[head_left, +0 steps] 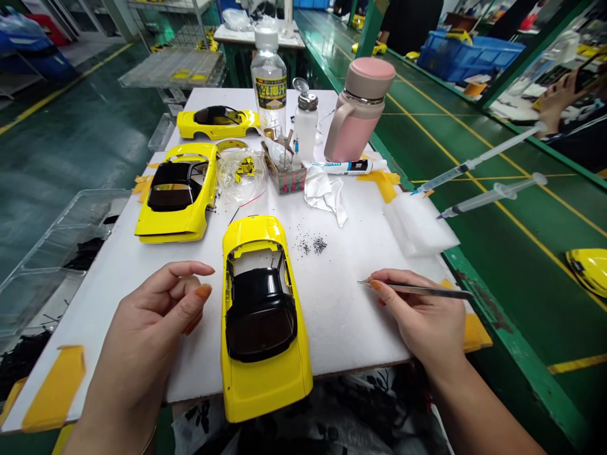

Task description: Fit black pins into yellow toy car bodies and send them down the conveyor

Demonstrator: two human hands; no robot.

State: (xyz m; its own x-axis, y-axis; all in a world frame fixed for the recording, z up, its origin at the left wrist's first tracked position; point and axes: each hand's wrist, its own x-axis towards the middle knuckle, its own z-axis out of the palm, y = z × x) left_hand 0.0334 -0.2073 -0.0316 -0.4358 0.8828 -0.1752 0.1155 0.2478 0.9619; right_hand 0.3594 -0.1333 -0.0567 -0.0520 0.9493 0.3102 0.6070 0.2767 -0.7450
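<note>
A yellow model car body [265, 385] with a black roof and dark window lies in front of me, its near end at the table's front edge. Left of it, my left hand [161, 316] hovers with curled fingers, thumb and forefinger apart, holding nothing. To the right of the car, my right hand [417, 309] grips metal tweezers [427, 291], their tips pointing left above the white table [332, 322]. Between car and tweezers, a scatter of tiny black pieces [318, 244] lies on the white surface.
More yellow car bodies [175, 221] stand at the back left, near a plastic bag [241, 174]. Behind are a bottle [269, 82], a pump dispenser [306, 126], a pink flask [358, 120] and a crumpled tissue [327, 193]. Two syringes [493, 196] stick into white foam [420, 224] at right.
</note>
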